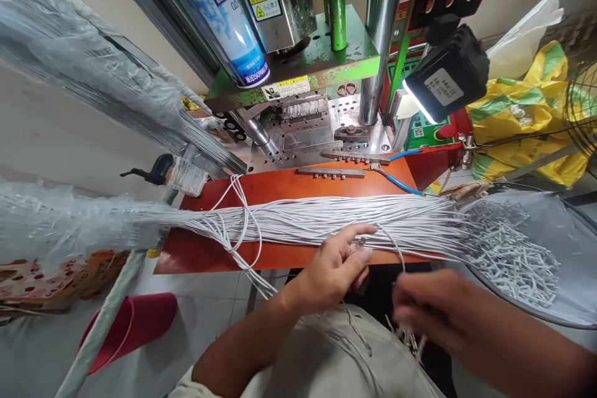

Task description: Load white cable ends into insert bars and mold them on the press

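Note:
Above my lap, my left hand [333, 270] is closed, thumb and fingers pinching a small greyish end piece [359, 243] whose kind I cannot make out. A thin white cable [396, 242] arcs from beside those fingertips down to my right hand [431, 305]. That hand is smeared by motion, with its fingers curled round the cable. Behind both hands, a wide bundle of white cables [289, 217] lies across the orange board [205, 261]. More loose cables [354, 348] hang over my lap.
A green press [298, 81] stands behind the board, with a spray can [224, 18] and a lit lamp [448, 74]. Two metal bars with pegs [331, 172] lie at the board's back edge. At right is a plastic-lined bin [569, 230] of short white pieces; a red bucket [149, 323] stands lower left.

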`<state>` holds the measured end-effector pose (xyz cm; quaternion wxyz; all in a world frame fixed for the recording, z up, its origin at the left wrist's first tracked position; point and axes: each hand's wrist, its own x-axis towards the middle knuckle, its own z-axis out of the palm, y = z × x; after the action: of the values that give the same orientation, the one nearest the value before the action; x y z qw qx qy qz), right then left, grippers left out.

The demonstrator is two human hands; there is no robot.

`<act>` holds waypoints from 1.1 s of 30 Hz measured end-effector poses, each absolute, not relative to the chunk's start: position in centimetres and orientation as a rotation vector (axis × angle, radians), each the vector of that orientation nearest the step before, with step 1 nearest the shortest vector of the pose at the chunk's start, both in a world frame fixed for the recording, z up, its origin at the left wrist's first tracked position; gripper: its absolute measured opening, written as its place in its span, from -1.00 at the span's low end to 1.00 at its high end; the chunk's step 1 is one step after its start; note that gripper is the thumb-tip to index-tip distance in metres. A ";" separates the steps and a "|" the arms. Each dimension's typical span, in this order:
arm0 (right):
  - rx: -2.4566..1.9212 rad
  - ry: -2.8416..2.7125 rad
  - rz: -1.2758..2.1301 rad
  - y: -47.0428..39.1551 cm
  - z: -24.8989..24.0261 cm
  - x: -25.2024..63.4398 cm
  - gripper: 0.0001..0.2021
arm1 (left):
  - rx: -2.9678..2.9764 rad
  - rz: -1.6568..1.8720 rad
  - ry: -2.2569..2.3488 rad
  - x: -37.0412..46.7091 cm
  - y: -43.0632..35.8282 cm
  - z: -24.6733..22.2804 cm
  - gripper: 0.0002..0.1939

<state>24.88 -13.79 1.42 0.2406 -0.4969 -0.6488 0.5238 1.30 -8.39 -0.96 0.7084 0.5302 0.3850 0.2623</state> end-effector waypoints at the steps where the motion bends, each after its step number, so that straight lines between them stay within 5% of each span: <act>1: -1.335 -1.814 1.470 -12.6 1.0 24.1 -0.67 | 1.186 0.554 0.827 1.5 -8.2 -0.6 -0.41; 7: -1.160 -1.509 1.627 -9.2 -1.1 21.6 -0.66 | 1.355 0.438 0.877 2.1 -8.1 -0.5 -0.33; 13: -1.283 -1.365 1.439 -9.4 -1.5 22.4 -0.64 | 1.454 0.609 0.944 1.3 -8.3 -0.7 -0.72; 21: -1.240 -0.767 1.647 -10.5 -4.3 20.5 -0.57 | 1.445 0.713 1.147 0.2 -10.0 -1.6 -0.67; 33: -1.063 -0.999 1.637 -12.6 -4.0 17.6 -0.62 | 1.696 0.676 1.070 -0.6 -11.5 -1.6 -0.73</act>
<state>17.59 -12.58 -4.05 0.4568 -0.4310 -0.4054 0.6642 -0.63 -11.49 -1.58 0.4903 0.6984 0.4408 0.2785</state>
